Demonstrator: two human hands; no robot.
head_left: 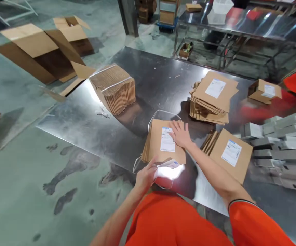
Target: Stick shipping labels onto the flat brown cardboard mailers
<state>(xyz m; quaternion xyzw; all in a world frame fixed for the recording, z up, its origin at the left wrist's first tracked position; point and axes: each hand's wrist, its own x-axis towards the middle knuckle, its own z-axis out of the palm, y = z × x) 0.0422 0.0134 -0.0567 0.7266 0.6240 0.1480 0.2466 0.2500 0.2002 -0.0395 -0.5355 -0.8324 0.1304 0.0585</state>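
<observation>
Orange shirt [173,222], steel tabletop edge [86,148], left hand [145,176] pinching labels [170,164], right hand [181,135] unclenched on flat-packed carton [155,140], room toward twelve o'clock

left grip [146,176]: label sheet [169,164] | right grip [180,135]: on labelled cardboard [155,141] | table [158,90]: metal

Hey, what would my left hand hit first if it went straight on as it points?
Beyond the white paper in your left hand, probably the near edge of the labelled cardboard stack, though depth is hard to judge.
</observation>
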